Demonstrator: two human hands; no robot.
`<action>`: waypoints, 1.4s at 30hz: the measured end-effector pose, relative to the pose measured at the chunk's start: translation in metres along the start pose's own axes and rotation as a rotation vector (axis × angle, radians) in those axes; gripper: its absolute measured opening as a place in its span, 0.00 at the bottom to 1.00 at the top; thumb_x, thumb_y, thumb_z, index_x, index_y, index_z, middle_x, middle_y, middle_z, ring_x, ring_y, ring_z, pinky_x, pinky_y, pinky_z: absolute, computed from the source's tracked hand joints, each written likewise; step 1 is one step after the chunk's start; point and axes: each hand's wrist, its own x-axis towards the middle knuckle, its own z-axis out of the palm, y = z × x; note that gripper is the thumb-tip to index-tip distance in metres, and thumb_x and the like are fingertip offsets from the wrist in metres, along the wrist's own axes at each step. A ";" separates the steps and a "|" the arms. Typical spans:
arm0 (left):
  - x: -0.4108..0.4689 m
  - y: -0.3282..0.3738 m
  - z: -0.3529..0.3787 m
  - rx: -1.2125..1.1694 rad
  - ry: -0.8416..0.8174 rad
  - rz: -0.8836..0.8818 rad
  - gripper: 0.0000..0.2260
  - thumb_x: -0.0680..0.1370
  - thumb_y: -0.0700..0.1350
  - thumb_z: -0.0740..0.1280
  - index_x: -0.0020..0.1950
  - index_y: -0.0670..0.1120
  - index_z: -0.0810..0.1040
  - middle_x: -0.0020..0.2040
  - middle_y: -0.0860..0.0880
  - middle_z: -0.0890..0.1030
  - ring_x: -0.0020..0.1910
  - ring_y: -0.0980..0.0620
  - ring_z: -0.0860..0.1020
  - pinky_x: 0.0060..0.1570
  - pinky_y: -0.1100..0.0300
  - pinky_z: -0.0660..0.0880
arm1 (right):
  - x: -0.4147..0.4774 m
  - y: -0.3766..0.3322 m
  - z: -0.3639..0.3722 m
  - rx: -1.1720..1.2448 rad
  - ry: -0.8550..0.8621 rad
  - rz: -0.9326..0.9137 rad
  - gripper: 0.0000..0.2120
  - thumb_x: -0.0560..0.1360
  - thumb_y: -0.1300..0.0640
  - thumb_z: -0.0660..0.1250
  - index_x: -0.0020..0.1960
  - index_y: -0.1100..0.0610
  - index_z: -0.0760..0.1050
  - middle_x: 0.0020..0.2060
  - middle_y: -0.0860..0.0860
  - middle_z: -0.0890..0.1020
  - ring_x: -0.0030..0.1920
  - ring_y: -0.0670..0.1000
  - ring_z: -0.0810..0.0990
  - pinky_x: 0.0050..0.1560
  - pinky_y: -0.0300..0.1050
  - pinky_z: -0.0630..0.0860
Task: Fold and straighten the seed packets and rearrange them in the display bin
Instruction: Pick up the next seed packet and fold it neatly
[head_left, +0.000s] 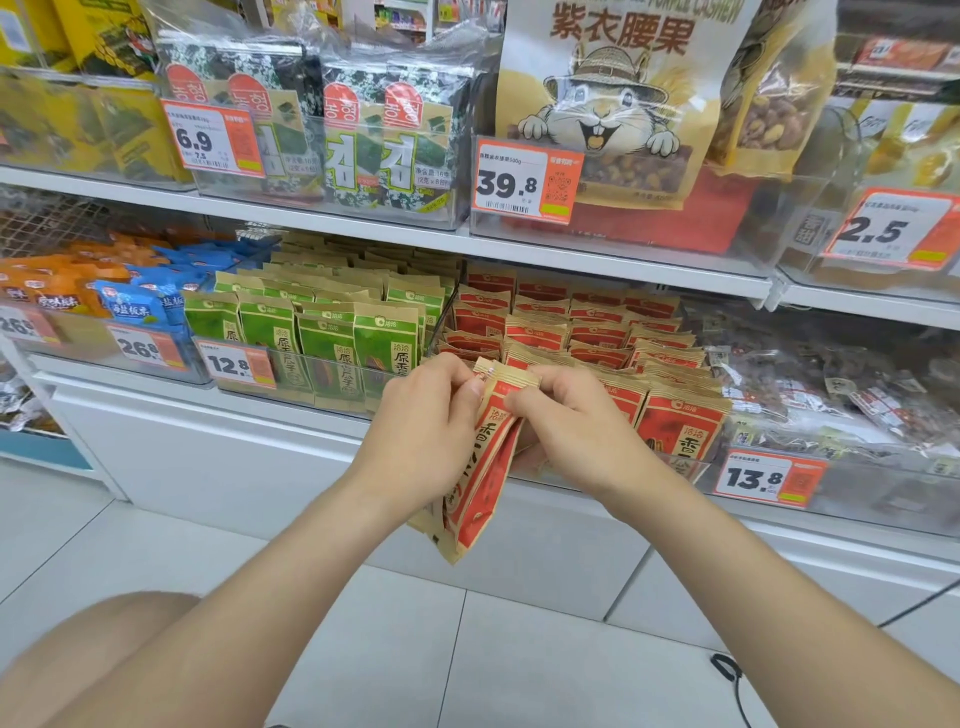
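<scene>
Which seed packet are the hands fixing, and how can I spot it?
Find the lower shelf's clear bin with the 13.8 price tag, full of red packets beside the green packets. In front of it, the left hand and right hand pinch the top of one red-and-tan packet. Unlike its neighbours standing in rows, it hangs outside the bin.

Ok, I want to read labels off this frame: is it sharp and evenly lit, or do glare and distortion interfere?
Head view: lighting is even, no hard shadows; the red packet pinched by the left hand and right hand is sharp, like the 13.8 price tag. Head view: glare streaks the clear plastic over the seaweed packs, and the wide lens slightly bows the white shelf edge.
</scene>
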 end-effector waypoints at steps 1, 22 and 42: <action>0.000 0.000 0.000 -0.007 0.000 0.000 0.10 0.87 0.49 0.63 0.49 0.50 0.78 0.41 0.54 0.81 0.42 0.56 0.78 0.39 0.56 0.70 | 0.000 -0.001 0.000 0.006 -0.004 0.005 0.11 0.85 0.63 0.60 0.52 0.64 0.81 0.44 0.59 0.89 0.45 0.57 0.90 0.48 0.56 0.88; -0.007 0.011 -0.010 -0.320 0.053 -0.059 0.15 0.80 0.61 0.71 0.48 0.51 0.74 0.44 0.51 0.85 0.41 0.45 0.84 0.46 0.43 0.83 | -0.008 0.000 -0.009 -0.029 -0.128 -0.094 0.11 0.82 0.57 0.74 0.64 0.52 0.83 0.46 0.53 0.90 0.46 0.56 0.91 0.52 0.59 0.88; -0.001 0.013 -0.006 -0.482 -0.025 -0.034 0.16 0.90 0.52 0.57 0.48 0.45 0.74 0.35 0.58 0.75 0.36 0.58 0.73 0.40 0.61 0.71 | -0.008 0.000 -0.010 0.024 -0.062 -0.086 0.11 0.77 0.54 0.79 0.57 0.56 0.84 0.51 0.51 0.90 0.54 0.53 0.89 0.60 0.59 0.85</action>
